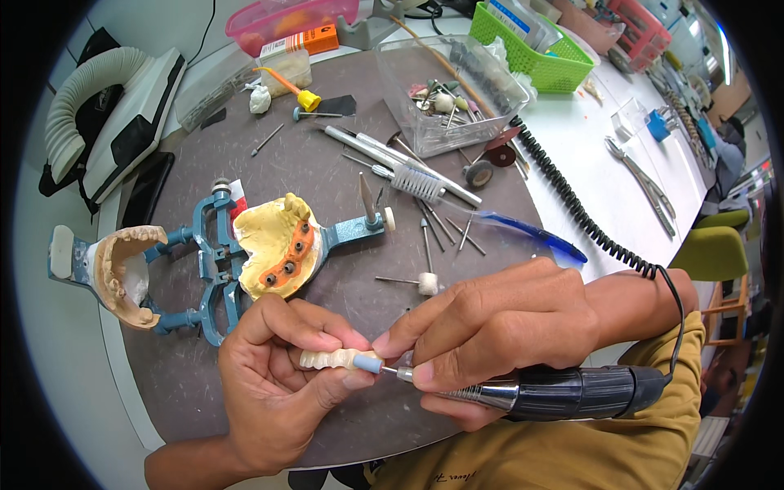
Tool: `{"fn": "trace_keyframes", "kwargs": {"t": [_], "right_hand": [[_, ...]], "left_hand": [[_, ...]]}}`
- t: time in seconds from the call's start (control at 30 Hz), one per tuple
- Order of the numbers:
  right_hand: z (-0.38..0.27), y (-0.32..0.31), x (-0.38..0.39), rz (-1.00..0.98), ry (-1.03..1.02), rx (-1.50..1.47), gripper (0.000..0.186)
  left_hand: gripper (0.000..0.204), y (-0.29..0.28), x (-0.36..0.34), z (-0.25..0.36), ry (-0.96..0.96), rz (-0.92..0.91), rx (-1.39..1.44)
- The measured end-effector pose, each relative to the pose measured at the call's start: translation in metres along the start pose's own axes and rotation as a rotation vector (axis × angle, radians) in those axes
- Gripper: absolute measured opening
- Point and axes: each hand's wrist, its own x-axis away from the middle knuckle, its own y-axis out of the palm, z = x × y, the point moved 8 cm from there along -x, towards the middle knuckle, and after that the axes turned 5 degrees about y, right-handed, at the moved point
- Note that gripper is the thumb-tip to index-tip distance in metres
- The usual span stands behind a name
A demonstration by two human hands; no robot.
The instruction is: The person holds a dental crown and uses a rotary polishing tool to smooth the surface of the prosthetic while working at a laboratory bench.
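Observation:
Between the thumb and fingers of my left hand (273, 367) is a cream-coloured dental bridge (325, 358), shaped like a row of teeth. My right hand (498, 327) grips a dental handpiece (576, 392) with a black body and a metal nose. Its light-blue cylindrical polishing tip (367, 363) touches or lies right against the bridge's right end. Beyond my left hand, a yellow plaster dental model (257, 237) with an orange-red strip and several dark metal posts sits on a blue articulator (219, 278). A beige tooth model (122, 273) is on the articulator's left side.
Loose burs and a white felt bur (427, 283) lie beyond my hands. A clear plastic box (449, 98) holds more burs. The handpiece's coiled black cord (572, 196) runs along the right. Further out are a green basket (543, 61), metal pliers (645, 188) and a suction unit with ribbed hose (69, 106).

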Motion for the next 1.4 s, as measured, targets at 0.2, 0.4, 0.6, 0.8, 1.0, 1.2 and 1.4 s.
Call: {"fn": "trace_keyframes", "kwargs": {"t": [0.2, 0.4, 0.6, 0.8, 1.0, 1.2, 1.4], "right_hand": [[-0.0001, 0.0005, -0.0001, -0.002, 0.031, 0.014, 0.031], [0.0014, 0.0004, -0.0008, -0.039, 0.032, 0.011, 0.032], [0.0016, 0.0004, -0.0010, -0.050, 0.044, 0.007, 0.033], [0.0016, 0.0002, -0.0010, -0.067, 0.036, 0.004, 0.031], [0.0002, 0.0007, -0.0007, -0.061, 0.028, -0.013, 0.029], [-0.0010, -0.0024, -0.0001, -0.041, 0.068, -0.041, 0.033], [-0.0001, -0.0044, 0.0007, -0.075, 0.016, 0.049, 0.033]], "left_hand": [[0.032, 0.0004, -0.0002, -0.0003, -0.004, -0.001, 0.014], [0.032, -0.0005, 0.0003, -0.0003, -0.007, 0.002, 0.013], [0.031, 0.0007, -0.0006, 0.0002, -0.003, -0.009, 0.009], [0.031, 0.0003, -0.0002, 0.0002, -0.001, -0.013, 0.001], [0.031, 0.0013, -0.0004, 0.0006, -0.003, -0.016, -0.003], [0.032, 0.0011, -0.0018, 0.0005, 0.001, -0.025, 0.005], [0.039, 0.0021, -0.0005, -0.0014, -0.033, -0.043, 0.047]]}}
